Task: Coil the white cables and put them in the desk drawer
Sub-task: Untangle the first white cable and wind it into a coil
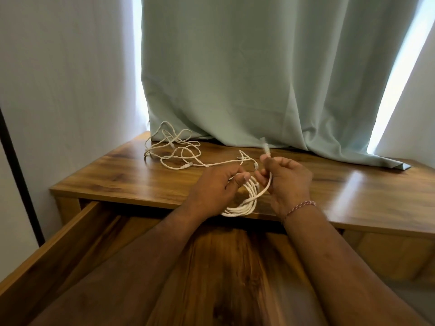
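Hands first, as I see them from the head camera: my left hand [215,187] has its fingers curled round a coil of white cable [244,201], thumb pressed over the loops at the top, and the coil hangs down from that grip in front of the desk's front edge. My right hand [288,182] pinches the free end of the same cable between thumb and fingertips; the plug end [266,149] sticks up above the knuckles, blurred, and a strand runs from that pinch down into the coil. A braided red-and-white bracelet [300,208] sits on my right wrist.

Farther back on the wooden desk [122,175] lies a second white cable [174,149], loose and tangled, near the back left corner and just in front of the pale green curtain [235,78] whose hem rests on the desktop. One strand of it reaches toward my hands; I cannot tell whether it touches the coil.

Below my forearms the desk drawer [70,231] stands pulled out, its wooden bottom showing.
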A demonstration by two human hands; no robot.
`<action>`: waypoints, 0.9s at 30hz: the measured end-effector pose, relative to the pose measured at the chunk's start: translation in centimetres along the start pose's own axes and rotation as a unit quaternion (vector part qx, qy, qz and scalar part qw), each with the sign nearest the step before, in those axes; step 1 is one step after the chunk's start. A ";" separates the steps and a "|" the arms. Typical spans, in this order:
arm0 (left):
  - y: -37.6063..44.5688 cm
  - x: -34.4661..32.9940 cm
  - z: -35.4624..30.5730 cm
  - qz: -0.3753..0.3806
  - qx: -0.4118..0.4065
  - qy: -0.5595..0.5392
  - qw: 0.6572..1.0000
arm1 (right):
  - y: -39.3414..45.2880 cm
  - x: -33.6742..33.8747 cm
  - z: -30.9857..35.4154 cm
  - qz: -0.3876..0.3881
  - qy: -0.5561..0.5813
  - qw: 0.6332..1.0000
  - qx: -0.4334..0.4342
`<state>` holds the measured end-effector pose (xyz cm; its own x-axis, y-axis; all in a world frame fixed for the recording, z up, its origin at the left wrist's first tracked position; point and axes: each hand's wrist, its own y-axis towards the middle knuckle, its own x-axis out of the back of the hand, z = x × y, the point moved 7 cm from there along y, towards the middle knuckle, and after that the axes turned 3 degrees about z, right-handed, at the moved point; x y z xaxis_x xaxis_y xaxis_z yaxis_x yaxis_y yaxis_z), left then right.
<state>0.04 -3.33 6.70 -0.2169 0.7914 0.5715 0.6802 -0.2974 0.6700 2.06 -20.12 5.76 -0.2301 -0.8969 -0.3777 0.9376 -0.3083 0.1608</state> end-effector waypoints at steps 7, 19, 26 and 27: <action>-0.1 -0.4 -0.2 0.018 -0.026 0.027 0.999 | 0.8 -1.4 0.8 0.152 -0.487 0.848 0.140; 0.1 0.8 3.2 0.040 0.070 0.002 0.997 | -0.5 -3.3 -1.5 0.375 -0.410 0.821 0.131; -0.1 0.0 2.3 0.018 0.088 -0.036 0.995 | -0.7 -3.1 -1.9 0.342 -0.195 0.919 -0.014; -0.1 0.0 2.1 -0.005 0.086 -0.022 0.996 | -0.9 -3.2 -1.9 0.323 -0.170 0.930 -0.039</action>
<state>1.40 -2.16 5.68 -0.1957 0.8180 0.5409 0.7890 -0.1962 0.5822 2.47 -16.34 5.14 0.3310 -0.9397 0.0858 0.9221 0.3414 0.1820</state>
